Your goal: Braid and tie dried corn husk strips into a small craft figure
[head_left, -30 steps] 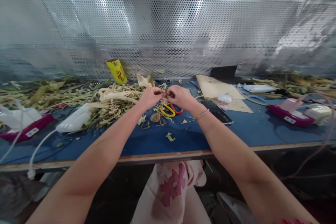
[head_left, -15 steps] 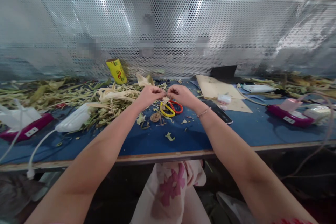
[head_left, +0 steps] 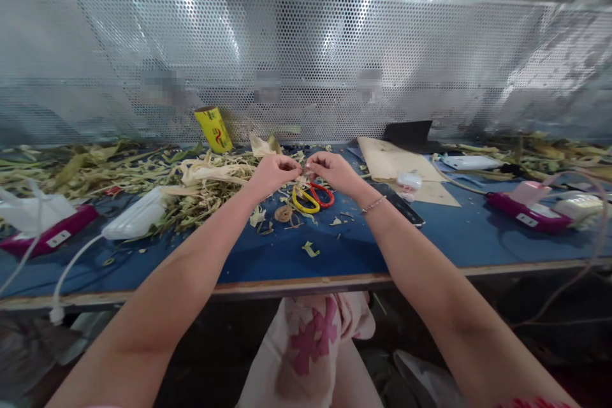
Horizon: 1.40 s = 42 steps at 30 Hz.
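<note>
Yellow tube (head_left: 213, 130) chilling past the left hand (head_left: 272, 172), phone (head_left: 404, 206) near the right hand (head_left: 335, 173), purple power strip (head_left: 510, 211) way farther right.

Your screen (head_left: 306, 44) is shiny metal full of little holes. Your table (head_left: 296, 264) looks smooth. The dry leaves (head_left: 213, 173) look rough and papery; your scissors (head_left: 310, 210) have smooth plastic handles.

Scissors (head_left: 316, 200) lie right of the husks (head_left: 205, 204), left of the phone (head_left: 400, 205).
</note>
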{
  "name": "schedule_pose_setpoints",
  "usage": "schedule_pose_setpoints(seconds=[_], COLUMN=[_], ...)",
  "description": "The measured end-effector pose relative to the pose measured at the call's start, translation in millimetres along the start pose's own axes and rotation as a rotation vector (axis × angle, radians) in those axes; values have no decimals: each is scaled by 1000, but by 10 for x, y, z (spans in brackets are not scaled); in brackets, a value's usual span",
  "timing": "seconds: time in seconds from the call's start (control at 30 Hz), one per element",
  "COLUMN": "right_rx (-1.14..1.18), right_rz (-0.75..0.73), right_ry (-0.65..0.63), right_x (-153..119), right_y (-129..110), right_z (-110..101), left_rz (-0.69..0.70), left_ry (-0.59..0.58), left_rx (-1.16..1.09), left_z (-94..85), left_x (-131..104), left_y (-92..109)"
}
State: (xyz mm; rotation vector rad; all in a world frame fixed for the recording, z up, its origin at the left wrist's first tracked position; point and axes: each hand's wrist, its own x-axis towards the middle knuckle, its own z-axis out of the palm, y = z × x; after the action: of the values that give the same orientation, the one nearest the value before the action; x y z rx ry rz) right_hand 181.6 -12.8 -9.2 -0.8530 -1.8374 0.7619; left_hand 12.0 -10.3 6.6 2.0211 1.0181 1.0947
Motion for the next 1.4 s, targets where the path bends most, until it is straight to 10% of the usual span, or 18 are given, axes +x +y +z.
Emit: schedule_pose_setpoints(seconds=[1.4], right_rx=[-451], right_rz=[-367], right_ry=[291], right_x=[-59], right_y=[-39], right_z=[85], left_rz=[127], left_ry=[255], left_rx=[25], left_z=[110], left_x=[-71], left_y=[81])
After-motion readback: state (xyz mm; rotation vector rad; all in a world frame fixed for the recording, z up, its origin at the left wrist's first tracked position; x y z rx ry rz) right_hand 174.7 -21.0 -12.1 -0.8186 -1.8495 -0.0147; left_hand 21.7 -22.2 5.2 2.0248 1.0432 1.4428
